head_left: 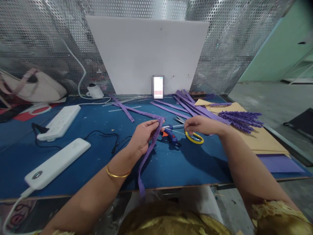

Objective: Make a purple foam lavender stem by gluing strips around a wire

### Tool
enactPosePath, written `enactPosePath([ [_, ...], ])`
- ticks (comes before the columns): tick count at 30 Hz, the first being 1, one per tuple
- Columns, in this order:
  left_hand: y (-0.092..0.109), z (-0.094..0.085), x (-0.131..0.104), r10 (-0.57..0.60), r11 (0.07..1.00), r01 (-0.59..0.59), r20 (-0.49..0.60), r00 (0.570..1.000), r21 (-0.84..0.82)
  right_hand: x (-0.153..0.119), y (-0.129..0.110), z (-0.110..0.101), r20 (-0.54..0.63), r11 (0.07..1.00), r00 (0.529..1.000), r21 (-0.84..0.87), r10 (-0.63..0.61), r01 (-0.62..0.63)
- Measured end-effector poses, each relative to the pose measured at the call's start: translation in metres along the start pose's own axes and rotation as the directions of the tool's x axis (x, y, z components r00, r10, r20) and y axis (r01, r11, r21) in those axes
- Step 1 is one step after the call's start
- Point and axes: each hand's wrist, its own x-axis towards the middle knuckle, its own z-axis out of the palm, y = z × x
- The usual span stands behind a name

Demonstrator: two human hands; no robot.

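My left hand (144, 135) pinches a narrow purple strip (148, 150) between thumb and fingers. One end of the strip hangs over the table's front edge. My right hand (199, 125) is over the yellow-handled scissors (195, 139), fingers curled together. A thin pale strand (174, 131) runs between the two hands; whether it is thread, wire or glue I cannot tell. What the right fingertips hold is hidden. On the table between the hands lies a blue glue gun (172, 138) with an orange trigger.
Purple strips (186, 101) lie behind my hands. Right are purple flower sprigs (241, 120) on tan sheets (264, 142). A phone (158, 87) leans on a white board (146, 52). Left are a power strip (61, 122), a white power bank (58, 163), cables and a handbag (36, 86).
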Motion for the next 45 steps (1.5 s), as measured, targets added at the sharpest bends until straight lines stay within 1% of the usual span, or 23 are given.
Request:
enactPosePath([
  [2, -0.003, 0.001, -0.002, -0.014, 1.000, 0.014, 0.026, 1.000, 0.006, 0.004, -0.012, 0.017, 0.016, 0.989, 0.996, 0.125, -0.087, 0.085],
  [5, -0.007, 0.002, -0.004, -0.010, 1.000, 0.009, 0.074, 0.997, 0.015, 0.011, -0.025, 0.042, -0.086, 0.944, 0.988, 0.295, -0.129, 0.149],
  [7, -0.010, 0.001, -0.003, -0.002, 1.000, -0.001, 0.103, 0.995, 0.026, 0.014, -0.030, 0.055, -0.131, 0.915, 0.986, 0.375, -0.102, 0.145],
  [9, -0.012, 0.001, -0.003, 0.011, 0.999, -0.016, 0.123, 0.992, 0.046, 0.016, -0.035, 0.064, -0.141, 0.895, 0.989, 0.433, -0.052, 0.109],
  [13, -0.014, 0.001, -0.003, 0.037, 0.993, -0.051, 0.135, 0.990, 0.106, 0.018, -0.039, 0.072, -0.155, 0.867, 0.988, 0.492, -0.005, 0.082],
  [15, -0.013, 0.001, -0.003, 0.034, 0.993, -0.047, 0.116, 0.993, 0.108, 0.019, -0.038, 0.072, -0.176, 0.864, 0.984, 0.498, 0.013, 0.078],
  [17, -0.011, 0.003, -0.004, 0.032, 0.996, -0.038, 0.074, 0.997, 0.080, 0.020, -0.034, 0.070, -0.246, 0.859, 0.969, 0.503, 0.037, 0.094],
  [18, -0.011, 0.003, -0.005, 0.039, 0.997, -0.042, 0.046, 0.998, 0.059, 0.020, -0.032, 0.068, -0.308, 0.858, 0.950, 0.499, 0.046, 0.120],
  [20, -0.010, 0.004, -0.005, 0.062, 0.998, -0.062, -0.007, 0.998, 0.019, 0.020, -0.029, 0.065, -0.441, 0.865, 0.897, 0.465, 0.042, 0.188],
  [22, -0.011, 0.004, -0.004, 0.083, 0.996, -0.083, -0.040, 0.996, -0.010, 0.018, -0.029, 0.063, -0.511, 0.866, 0.860, 0.436, 0.012, 0.246],
  [24, -0.012, 0.003, -0.003, 0.086, 0.996, -0.087, -0.044, 0.995, -0.021, 0.015, -0.032, 0.065, -0.516, 0.863, 0.857, 0.423, -0.022, 0.276],
  [26, -0.013, 0.002, -0.003, 0.082, 0.996, -0.083, -0.036, 0.996, -0.021, 0.011, -0.036, 0.069, -0.516, 0.882, 0.855, 0.379, -0.051, 0.281],
  [29, -0.012, 0.002, -0.002, 0.086, 0.996, -0.086, -0.020, 0.996, -0.018, 0.007, -0.043, 0.075, -0.527, 0.931, 0.846, 0.263, -0.083, 0.255],
  [31, -0.012, 0.001, -0.001, 0.086, 0.996, -0.087, -0.024, 0.996, -0.030, 0.004, -0.045, 0.077, -0.509, 0.945, 0.857, 0.229, -0.087, 0.232],
  [34, -0.011, 0.001, -0.001, 0.090, 0.995, -0.092, -0.047, 0.995, -0.038, 0.002, -0.046, 0.077, -0.477, 0.944, 0.874, 0.241, -0.088, 0.226],
  [37, -0.011, 0.001, -0.001, 0.089, 0.996, -0.090, -0.046, 0.995, -0.026, 0.002, -0.046, 0.076, -0.485, 0.939, 0.870, 0.251, -0.088, 0.235],
  [45, -0.010, 0.004, -0.003, 0.094, 0.996, -0.094, -0.044, 0.995, 0.002, 0.004, -0.047, 0.079, -0.456, 0.949, 0.885, 0.226, -0.098, 0.221],
])
